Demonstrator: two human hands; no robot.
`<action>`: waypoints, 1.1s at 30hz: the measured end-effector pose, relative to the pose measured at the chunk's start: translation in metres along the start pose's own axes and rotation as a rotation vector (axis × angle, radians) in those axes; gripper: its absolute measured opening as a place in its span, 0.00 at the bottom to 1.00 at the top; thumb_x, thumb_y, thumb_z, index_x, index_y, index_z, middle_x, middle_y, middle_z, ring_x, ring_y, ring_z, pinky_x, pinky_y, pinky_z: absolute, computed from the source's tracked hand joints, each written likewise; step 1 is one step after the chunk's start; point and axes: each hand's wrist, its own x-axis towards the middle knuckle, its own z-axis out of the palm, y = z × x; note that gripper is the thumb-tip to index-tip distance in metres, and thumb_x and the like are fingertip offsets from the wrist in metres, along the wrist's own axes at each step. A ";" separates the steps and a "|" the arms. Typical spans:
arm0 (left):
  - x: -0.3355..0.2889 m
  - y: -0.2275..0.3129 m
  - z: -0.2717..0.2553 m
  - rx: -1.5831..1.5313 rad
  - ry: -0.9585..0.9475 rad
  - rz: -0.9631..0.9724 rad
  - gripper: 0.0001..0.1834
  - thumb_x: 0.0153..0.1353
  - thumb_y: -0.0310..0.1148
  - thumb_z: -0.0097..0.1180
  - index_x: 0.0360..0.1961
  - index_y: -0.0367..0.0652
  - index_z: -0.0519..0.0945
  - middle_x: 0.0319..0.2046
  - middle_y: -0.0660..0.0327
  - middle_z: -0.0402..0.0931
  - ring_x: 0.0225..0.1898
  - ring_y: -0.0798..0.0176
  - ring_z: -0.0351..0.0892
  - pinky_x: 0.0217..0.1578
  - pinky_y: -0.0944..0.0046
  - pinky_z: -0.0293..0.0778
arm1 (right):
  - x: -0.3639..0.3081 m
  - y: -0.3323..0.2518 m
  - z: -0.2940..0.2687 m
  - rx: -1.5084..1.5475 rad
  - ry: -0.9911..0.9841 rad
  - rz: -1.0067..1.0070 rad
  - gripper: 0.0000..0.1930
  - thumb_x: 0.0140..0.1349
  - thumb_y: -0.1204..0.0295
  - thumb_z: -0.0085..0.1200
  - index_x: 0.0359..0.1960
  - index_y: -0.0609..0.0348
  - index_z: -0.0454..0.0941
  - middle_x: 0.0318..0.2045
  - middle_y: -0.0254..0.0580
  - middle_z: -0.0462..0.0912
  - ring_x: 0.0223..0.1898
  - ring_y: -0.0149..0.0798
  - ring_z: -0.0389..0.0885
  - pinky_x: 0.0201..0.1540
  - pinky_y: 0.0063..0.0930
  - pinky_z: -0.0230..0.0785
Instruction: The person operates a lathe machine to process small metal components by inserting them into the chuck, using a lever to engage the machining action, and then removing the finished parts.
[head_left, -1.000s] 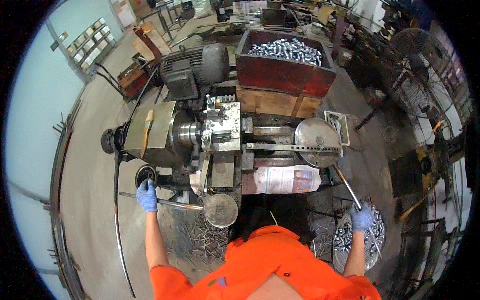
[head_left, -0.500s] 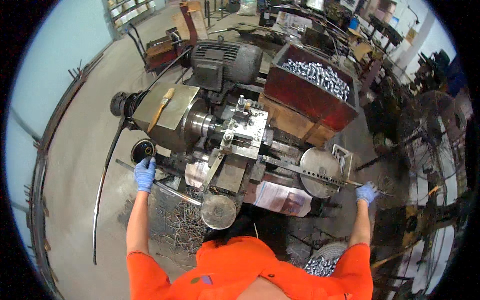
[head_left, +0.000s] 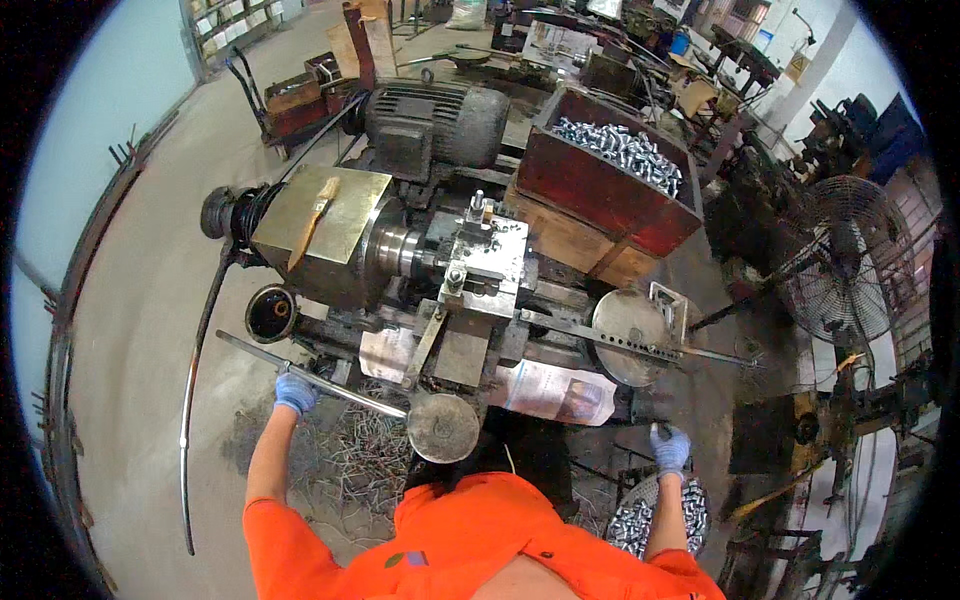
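In a light-blue glove, my left hand (head_left: 295, 391) is closed on a long metal lever (head_left: 345, 387) in front of the machine. The lever runs to a round grey disc (head_left: 443, 428). Beyond that hand sits a round dark cup (head_left: 271, 313). My right hand (head_left: 671, 450), also gloved, hangs over a basket of small shiny metal parts (head_left: 632, 528). Its fingers are curled, and what they hold, if anything, is too small to name. Between my arms stands the lathe-like machine, with its spindle (head_left: 400, 250) and steel tool block (head_left: 492, 255).
A red metal bin (head_left: 610, 205) full of shiny parts stands behind the machine, right of a motor (head_left: 435, 125). A brush (head_left: 315, 222) lies on the spindle cover. A perforated arm (head_left: 600, 337) sticks out to the right. A fan (head_left: 845, 265) stands farther right; metal shavings (head_left: 365, 445) litter the floor.
My left hand has dropped from beside the dark cup to the lever. My right hand has left the rod end of the perforated arm and come inward, over the basket.
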 end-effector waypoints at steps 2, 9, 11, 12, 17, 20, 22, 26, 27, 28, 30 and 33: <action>0.015 0.002 0.041 -0.250 -0.027 -0.228 0.18 0.56 0.45 0.41 0.34 0.51 0.82 0.35 0.60 0.80 0.37 0.55 0.79 0.38 0.55 0.72 | -0.008 -0.014 -0.004 0.059 -0.051 -0.001 0.22 0.47 0.50 0.58 0.32 0.57 0.82 0.34 0.49 0.82 0.40 0.49 0.78 0.49 0.38 0.66; 0.015 0.072 0.087 -0.109 0.311 -0.401 0.17 0.53 0.50 0.47 0.31 0.55 0.83 0.33 0.62 0.81 0.36 0.56 0.80 0.39 0.57 0.72 | -0.014 -0.032 -0.015 0.157 0.040 -0.066 0.20 0.47 0.53 0.60 0.26 0.60 0.82 0.28 0.50 0.82 0.33 0.48 0.80 0.41 0.36 0.70; 0.010 0.047 0.046 -0.195 0.082 -0.224 0.17 0.50 0.53 0.50 0.32 0.57 0.83 0.31 0.63 0.81 0.36 0.57 0.80 0.39 0.56 0.72 | 0.003 -0.049 -0.035 0.140 0.119 -0.134 0.19 0.47 0.54 0.60 0.25 0.61 0.82 0.27 0.50 0.82 0.32 0.49 0.79 0.40 0.36 0.70; 0.011 0.022 0.050 -0.264 0.022 -0.186 0.20 0.45 0.56 0.54 0.31 0.55 0.83 0.30 0.60 0.81 0.33 0.54 0.80 0.34 0.56 0.74 | 0.010 -0.074 -0.059 0.249 0.092 -0.169 0.16 0.46 0.60 0.63 0.24 0.63 0.81 0.24 0.50 0.81 0.28 0.45 0.81 0.35 0.32 0.71; 0.011 0.027 0.039 -0.401 0.028 -0.322 0.19 0.48 0.54 0.54 0.32 0.52 0.82 0.32 0.56 0.80 0.35 0.51 0.80 0.36 0.54 0.75 | 0.056 -0.138 -0.103 0.378 0.141 -0.310 0.13 0.47 0.62 0.63 0.27 0.59 0.82 0.28 0.47 0.82 0.31 0.44 0.79 0.37 0.32 0.70; -0.010 0.018 0.009 -0.395 0.001 -0.330 0.18 0.50 0.49 0.53 0.37 0.50 0.81 0.34 0.52 0.79 0.38 0.49 0.79 0.39 0.53 0.74 | 0.062 -0.226 -0.137 0.478 0.098 -0.569 0.12 0.49 0.62 0.62 0.28 0.59 0.82 0.29 0.45 0.82 0.33 0.42 0.80 0.38 0.31 0.70; -0.034 -0.035 0.033 -0.600 0.135 -0.427 0.18 0.51 0.49 0.53 0.38 0.51 0.80 0.33 0.52 0.79 0.37 0.49 0.78 0.38 0.53 0.73 | 0.059 -0.290 -0.145 0.552 0.075 -0.754 0.13 0.49 0.60 0.60 0.27 0.57 0.82 0.30 0.45 0.82 0.34 0.43 0.80 0.40 0.32 0.70; -0.093 -0.100 -0.089 -0.548 0.462 -0.626 0.18 0.56 0.46 0.52 0.39 0.45 0.80 0.32 0.49 0.79 0.34 0.50 0.79 0.35 0.55 0.72 | 0.045 -0.390 -0.152 0.508 0.014 -1.032 0.15 0.49 0.56 0.58 0.28 0.56 0.82 0.29 0.46 0.81 0.35 0.46 0.79 0.41 0.37 0.69; -0.113 -0.116 -0.113 -0.568 0.552 -0.669 0.18 0.57 0.47 0.50 0.39 0.45 0.80 0.32 0.50 0.79 0.34 0.50 0.79 0.35 0.55 0.73 | 0.043 -0.412 -0.146 0.526 0.059 -1.115 0.15 0.48 0.58 0.59 0.27 0.58 0.82 0.29 0.47 0.81 0.35 0.47 0.78 0.39 0.36 0.69; -0.130 -0.130 -0.126 -0.587 0.643 -0.715 0.18 0.59 0.47 0.49 0.39 0.45 0.80 0.32 0.51 0.79 0.33 0.50 0.79 0.34 0.55 0.73 | 0.041 -0.433 -0.140 0.477 0.052 -1.133 0.16 0.50 0.55 0.57 0.28 0.55 0.82 0.28 0.47 0.81 0.34 0.47 0.78 0.41 0.38 0.69; -0.163 -0.158 -0.120 -0.490 0.711 -0.788 0.18 0.60 0.47 0.48 0.39 0.45 0.80 0.32 0.51 0.79 0.33 0.50 0.79 0.34 0.55 0.73 | 0.030 -0.469 -0.135 0.376 -0.003 -1.164 0.19 0.51 0.50 0.53 0.29 0.53 0.82 0.27 0.48 0.81 0.35 0.48 0.78 0.42 0.40 0.68; -0.190 -0.178 -0.078 -0.547 0.535 -0.956 0.24 0.61 0.55 0.40 0.35 0.50 0.81 0.30 0.52 0.79 0.32 0.51 0.79 0.34 0.53 0.72 | 0.031 -0.497 -0.120 0.307 0.021 -1.273 0.23 0.50 0.46 0.51 0.30 0.53 0.83 0.25 0.47 0.80 0.34 0.49 0.78 0.45 0.38 0.67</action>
